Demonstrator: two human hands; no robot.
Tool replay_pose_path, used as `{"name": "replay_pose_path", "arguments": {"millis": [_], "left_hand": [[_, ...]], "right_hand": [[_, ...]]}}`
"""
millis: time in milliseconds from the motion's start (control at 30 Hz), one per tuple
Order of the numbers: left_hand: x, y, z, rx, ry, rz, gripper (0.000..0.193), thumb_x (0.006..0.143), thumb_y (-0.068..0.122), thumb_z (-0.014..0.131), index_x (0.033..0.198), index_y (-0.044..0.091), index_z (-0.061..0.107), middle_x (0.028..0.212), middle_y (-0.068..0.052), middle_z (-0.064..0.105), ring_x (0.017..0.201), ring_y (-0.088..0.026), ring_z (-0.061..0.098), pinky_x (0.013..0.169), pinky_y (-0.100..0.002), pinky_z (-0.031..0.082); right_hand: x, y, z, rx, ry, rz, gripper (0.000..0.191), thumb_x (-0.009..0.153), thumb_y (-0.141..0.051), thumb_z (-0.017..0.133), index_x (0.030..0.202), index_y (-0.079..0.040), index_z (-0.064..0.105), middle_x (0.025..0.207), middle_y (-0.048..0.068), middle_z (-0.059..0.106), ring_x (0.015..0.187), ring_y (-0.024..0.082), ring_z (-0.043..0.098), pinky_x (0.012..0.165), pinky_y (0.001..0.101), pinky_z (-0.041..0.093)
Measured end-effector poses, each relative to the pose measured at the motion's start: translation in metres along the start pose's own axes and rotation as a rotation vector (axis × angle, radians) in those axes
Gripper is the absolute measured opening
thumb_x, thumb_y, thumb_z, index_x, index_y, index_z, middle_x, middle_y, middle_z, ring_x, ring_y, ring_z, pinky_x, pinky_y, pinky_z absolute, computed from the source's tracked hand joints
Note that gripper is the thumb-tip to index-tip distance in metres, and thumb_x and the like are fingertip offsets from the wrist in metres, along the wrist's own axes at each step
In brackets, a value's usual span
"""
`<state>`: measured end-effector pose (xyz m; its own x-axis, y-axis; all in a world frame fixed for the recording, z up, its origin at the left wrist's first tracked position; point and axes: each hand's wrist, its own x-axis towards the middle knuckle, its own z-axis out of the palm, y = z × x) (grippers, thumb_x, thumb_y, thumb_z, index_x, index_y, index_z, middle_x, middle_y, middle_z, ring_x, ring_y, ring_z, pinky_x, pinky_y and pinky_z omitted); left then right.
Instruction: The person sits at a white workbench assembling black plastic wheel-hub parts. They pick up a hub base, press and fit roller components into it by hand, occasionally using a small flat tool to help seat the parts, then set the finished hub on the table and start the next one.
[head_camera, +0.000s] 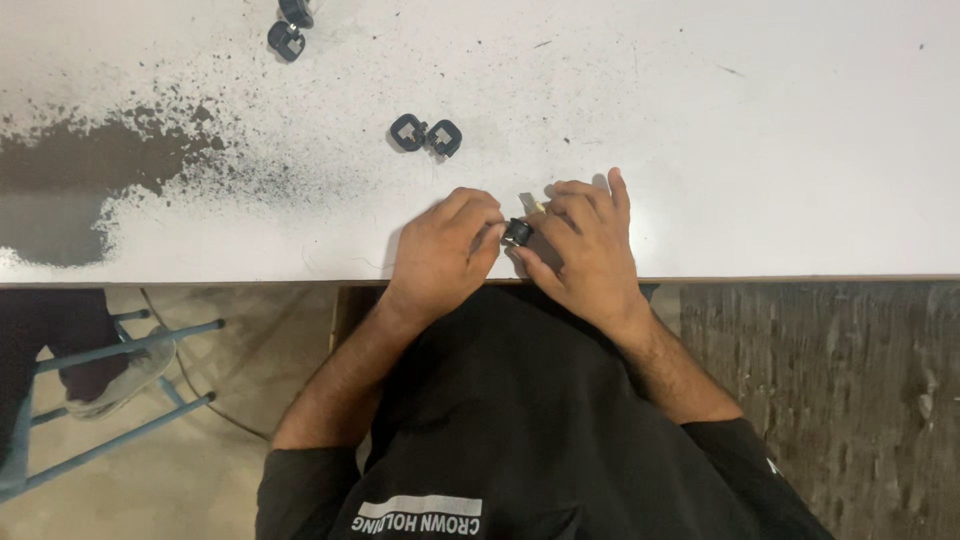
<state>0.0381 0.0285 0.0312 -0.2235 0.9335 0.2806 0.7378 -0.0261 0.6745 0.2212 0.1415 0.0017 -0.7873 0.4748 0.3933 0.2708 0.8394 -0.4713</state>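
Fingertips of both hands meet on a small black part (517, 232) at the near edge of the white table (760, 150); the left hand (440, 255) has its fingers curled together, thumb and forefinger pinching the part from its own side; the right hand (585, 250) pinches it from the other side with thumb and forefinger, its remaining fingers stretched forward and resting on the tabletop; just beyond the part, between the right fingers, a small pale sliver (531, 203) shows, too small to tell what it is; both wrists cross the table's front edge, and the forearms run back to black sleeves over a black shirt.

Farther out on the table, a pair of black square-holed clips (427, 134) lies side by side, touching or nearly so, well apart from the hands; another such black pair (290, 27) sits at the far left edge of the view; dark powdery specks (200, 150) scatter across the left half of the surface, thickening into a worn dark patch (60, 190) at the left; below the table edge, a blue metal stool frame (120, 390) stands on the floor beside a pale shoe (115, 385); a grey woven mat (830, 370) lies on the right.
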Motion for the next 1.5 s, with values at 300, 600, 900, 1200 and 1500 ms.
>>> {"name": "replay_pose_path", "arguments": {"millis": [300, 600, 900, 1200, 1500], "left_hand": [[-0.011, -0.008, -0.011, -0.086, -0.02, -0.013, 0.01, 0.092, 0.007, 0.072, 0.097, 0.006, 0.063, 0.095, -0.006, 0.068, 0.074, -0.024, 0.068, 0.062, -0.037, 0.054], [-0.016, -0.014, -0.008, -0.012, 0.122, 0.098, 0.014, 0.089, 0.004, 0.071, 0.098, 0.005, 0.06, 0.098, -0.008, 0.066, 0.08, -0.026, 0.069, 0.066, -0.038, 0.056], [-0.023, -0.018, -0.008, -0.053, 0.016, -0.079, 0.014, 0.088, 0.008, 0.072, 0.09, 0.005, 0.059, 0.083, -0.009, 0.063, 0.068, -0.027, 0.066, 0.06, -0.041, 0.053], [-0.027, -0.019, -0.007, -0.217, 0.062, -0.118, 0.016, 0.086, 0.007, 0.072, 0.088, 0.004, 0.057, 0.081, -0.01, 0.065, 0.071, -0.027, 0.066, 0.061, -0.04, 0.052], [-0.03, -0.025, 0.001, -0.34, 0.082, -0.182, 0.014, 0.086, 0.003, 0.071, 0.086, 0.004, 0.057, 0.078, -0.007, 0.065, 0.071, -0.021, 0.065, 0.061, -0.036, 0.052]], "right_hand": [[0.004, -0.003, 0.006, -0.041, 0.008, 0.013, 0.032, 0.083, -0.023, 0.086, 0.109, -0.009, 0.073, 0.11, 0.007, 0.059, 0.126, 0.028, 0.055, 0.124, 0.0635, 0.02], [0.009, -0.013, 0.012, -0.055, 0.017, 0.026, 0.033, 0.081, -0.024, 0.087, 0.105, -0.008, 0.072, 0.111, 0.009, 0.06, 0.12, 0.031, 0.055, 0.123, 0.0637, 0.021], [0.005, -0.019, 0.013, 0.005, 0.119, 0.037, 0.035, 0.083, -0.022, 0.087, 0.111, -0.007, 0.071, 0.114, 0.012, 0.061, 0.123, 0.034, 0.056, 0.123, 0.0625, 0.023], [-0.005, -0.04, 0.04, 0.301, 0.265, -0.059, 0.029, 0.087, 0.003, 0.076, 0.112, -0.002, 0.062, 0.113, 0.015, 0.069, 0.114, 0.034, 0.07, 0.116, 0.0575, 0.046], [-0.006, -0.037, 0.047, 0.235, 0.246, -0.054, 0.029, 0.083, 0.005, 0.078, 0.107, -0.003, 0.063, 0.107, 0.016, 0.071, 0.113, 0.032, 0.071, 0.116, 0.0568, 0.047]]}}
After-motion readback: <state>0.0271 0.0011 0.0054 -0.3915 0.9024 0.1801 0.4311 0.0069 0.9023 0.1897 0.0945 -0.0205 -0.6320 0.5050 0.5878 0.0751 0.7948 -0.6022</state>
